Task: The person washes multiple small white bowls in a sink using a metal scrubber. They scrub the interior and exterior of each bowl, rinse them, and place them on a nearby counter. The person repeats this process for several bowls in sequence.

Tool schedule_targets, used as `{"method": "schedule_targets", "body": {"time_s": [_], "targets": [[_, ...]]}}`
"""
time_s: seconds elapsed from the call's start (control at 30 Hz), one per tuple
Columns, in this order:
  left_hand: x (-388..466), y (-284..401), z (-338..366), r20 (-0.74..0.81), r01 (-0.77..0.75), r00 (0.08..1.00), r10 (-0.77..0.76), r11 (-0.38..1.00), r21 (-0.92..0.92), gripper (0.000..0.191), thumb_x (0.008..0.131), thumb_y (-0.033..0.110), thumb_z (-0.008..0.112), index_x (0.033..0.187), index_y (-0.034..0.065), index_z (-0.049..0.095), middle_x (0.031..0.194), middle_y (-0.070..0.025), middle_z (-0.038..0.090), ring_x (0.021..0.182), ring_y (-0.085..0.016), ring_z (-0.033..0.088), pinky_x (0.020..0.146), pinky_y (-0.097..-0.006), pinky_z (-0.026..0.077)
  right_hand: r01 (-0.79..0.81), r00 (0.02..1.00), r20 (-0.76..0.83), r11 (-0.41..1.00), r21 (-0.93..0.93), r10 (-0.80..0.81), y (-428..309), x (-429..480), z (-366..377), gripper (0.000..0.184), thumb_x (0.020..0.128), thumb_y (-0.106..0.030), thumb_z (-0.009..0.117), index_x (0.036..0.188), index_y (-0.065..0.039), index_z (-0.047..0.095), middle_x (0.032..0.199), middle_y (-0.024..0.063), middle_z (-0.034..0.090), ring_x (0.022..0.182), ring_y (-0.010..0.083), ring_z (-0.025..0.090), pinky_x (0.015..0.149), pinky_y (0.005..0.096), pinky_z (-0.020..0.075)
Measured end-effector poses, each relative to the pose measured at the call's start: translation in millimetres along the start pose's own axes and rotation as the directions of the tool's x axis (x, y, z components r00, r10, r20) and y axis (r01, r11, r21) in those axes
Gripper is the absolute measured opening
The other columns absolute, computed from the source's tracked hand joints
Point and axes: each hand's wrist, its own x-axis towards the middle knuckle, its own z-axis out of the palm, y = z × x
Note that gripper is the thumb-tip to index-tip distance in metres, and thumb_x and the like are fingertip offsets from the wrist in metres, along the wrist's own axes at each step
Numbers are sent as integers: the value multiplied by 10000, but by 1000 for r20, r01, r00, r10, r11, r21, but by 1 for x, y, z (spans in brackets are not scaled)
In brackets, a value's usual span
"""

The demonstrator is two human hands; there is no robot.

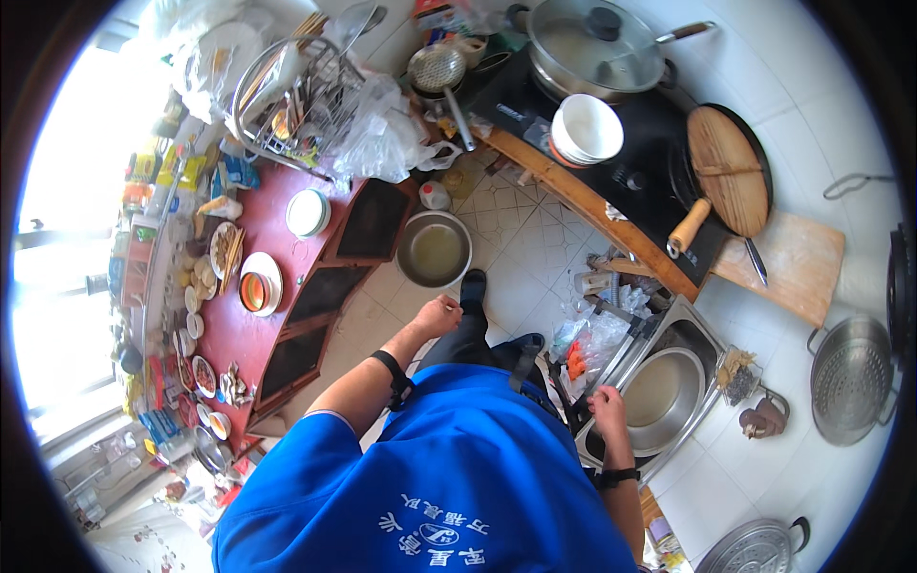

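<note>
My left hand [439,316] hangs over my dark trousers, its fingers curled in and no object visible in it. On the tiled floor just beyond it sits a steel basin [434,250] with cloudy, yellowish liquid inside. Beside the sink's near edge is my right hand [607,412], also curled, with nothing seen in it. A second steel basin [698,401] holding cloudy liquid stands in the steel sink [706,326], right next to that hand. Whether the right hand touches the sink rim, I cannot tell.
To the left, a red cabinet top [240,344] carries a stack of bowls [308,213], dishes and a wire rack [247,114]. On the black cooktop [648,129] stand white bowls [587,129] and a lidded pot [573,43]. Plastic bags [594,333] lie beside the sink.
</note>
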Motion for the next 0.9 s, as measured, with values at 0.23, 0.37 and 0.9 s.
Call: {"method": "schedule_targets", "body": {"time_s": [0.23,0.37,0.9], "targets": [[6,-52,-58,-40,90,995,-91,995,-44,372,982,265,603,1210,-28,624,1002,-151,762,858,-214,760,785,-339,596,124,991,88,953,-275,-104,-123,20,46,271,1003,-136,567,1249,-26,598,961,91,728,742,116,624,615,280,492],[13,-62,-77,-46,67,996,-70,995,-69,369,979,255,608,1208,-34,620,993,-159,759,856,-217,760,781,-341,598,94,989,133,978,-188,-70,-181,26,71,303,1008,-144,563,1295,-46,572,1006,85,733,780,117,637,629,281,498],[-37,-89,-73,-250,201,922,-296,916,-346,367,968,242,608,1218,-27,616,965,-120,761,834,-199,744,798,-340,592,144,926,359,989,-45,-119,-338,141,90,319,1056,-264,592,1325,-95,560,1037,85,717,768,101,660,588,225,509]]}}
